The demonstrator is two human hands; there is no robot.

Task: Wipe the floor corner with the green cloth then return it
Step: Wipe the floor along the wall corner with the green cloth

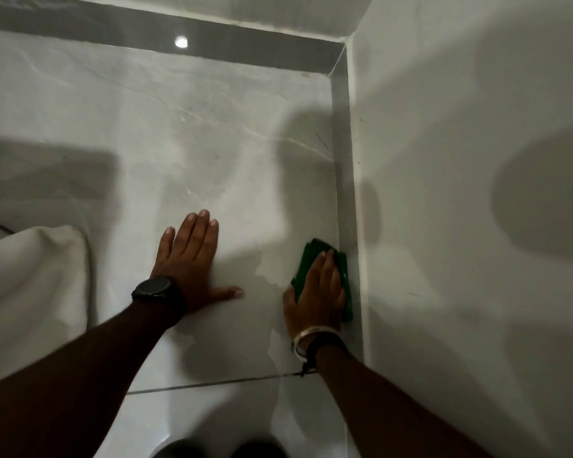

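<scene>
The green cloth (315, 256) lies on the pale marble floor (166, 133), pushed up against the grey skirting (344, 166) of the right wall. My right hand (318, 292) presses flat on top of it, covering most of it; a metal bangle and a black band sit on that wrist. My left hand (189, 259) rests palm down on the bare floor to the left, fingers together, holding nothing; a black watch is on its wrist. The floor corner (336, 69) where the two walls meet lies farther ahead, well beyond the cloth.
A white fabric mass (37, 279) lies on the floor at the left. The white wall (477, 193) rises close on the right. A tile joint (212, 381) crosses the floor near me. A wet patch shows between my hands.
</scene>
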